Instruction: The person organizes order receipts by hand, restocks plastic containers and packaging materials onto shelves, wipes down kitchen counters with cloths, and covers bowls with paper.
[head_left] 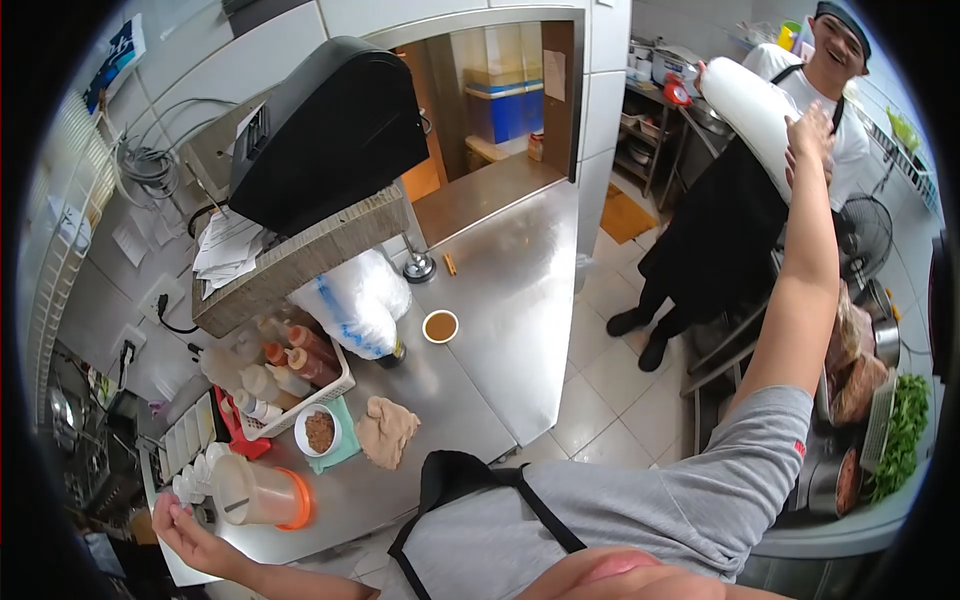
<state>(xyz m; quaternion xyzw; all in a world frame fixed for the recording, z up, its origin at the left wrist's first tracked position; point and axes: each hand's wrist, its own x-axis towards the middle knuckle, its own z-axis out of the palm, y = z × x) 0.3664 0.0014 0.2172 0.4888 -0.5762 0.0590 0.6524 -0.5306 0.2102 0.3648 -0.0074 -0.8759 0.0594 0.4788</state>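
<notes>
My right hand (812, 132) is stretched far out to the upper right, against a large white roll (745, 105) that a co-worker (715, 220) holds across the chest. Its fingers look extended; a hand of the co-worker partly shows just beneath it. My left hand (195, 538) hangs at the lower left beside the counter, fingers loosely bent and nothing visible in them. Closest to it is a clear plastic container (250, 490) with an orange rim (298, 500), lying on its side or tilted; which one I cannot tell.
On the steel counter (500, 340) are a cup of brown sauce (440, 326), a crumpled cloth (387, 432), a bowl of brown food (318, 430) and a basket of sauce bottles (300, 395). A black monitor (330, 130) overhangs it. Leafy greens (903, 435) lie at right.
</notes>
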